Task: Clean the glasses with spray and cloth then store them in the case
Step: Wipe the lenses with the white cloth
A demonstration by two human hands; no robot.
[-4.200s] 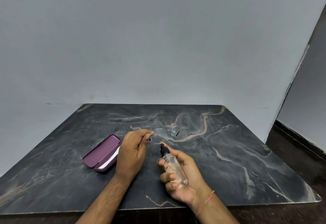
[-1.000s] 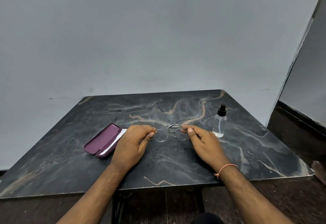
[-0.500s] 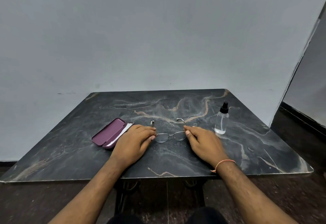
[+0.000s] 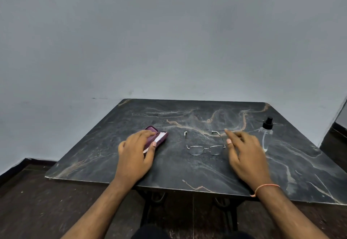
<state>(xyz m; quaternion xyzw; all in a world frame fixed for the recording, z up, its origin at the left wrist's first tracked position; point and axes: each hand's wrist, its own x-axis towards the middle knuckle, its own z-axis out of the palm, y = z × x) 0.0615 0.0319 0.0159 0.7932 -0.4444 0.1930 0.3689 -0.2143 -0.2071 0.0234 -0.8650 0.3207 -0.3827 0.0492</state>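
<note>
Looking down from the head view: a dark marble-patterned table (image 4: 187,171) set against a plain grey wall (image 4: 169,41), dark floor (image 4: 28,210) below and the black table legs (image 4: 150,205) showing under the near edge.

The glasses (image 4: 205,147) lie on the tabletop near the middle, temples unfolded and pointing away toward the wall, lenses toward the person. Neither hand touches them.

The spray bottle (image 4: 266,135) stands upright toward the right edge, clear body, black pump top, well apart from the glasses. The right hand (image 4: 246,156) sits between the two, hovering just beside the right temple, fingers loosely spread and grasping nothing; slight blur at the fingertips. An orange thread band (image 4: 265,187) circles that wrist.

The maroon case (image 4: 153,135) lies left of the glasses. The left hand (image 4: 135,154) rests over it, fingers on its top and thumb against its near side, covering much of it. A strip of white cloth (image 4: 159,138) shows along the case's right edge; how much lies inside I cannot tell.
</note>
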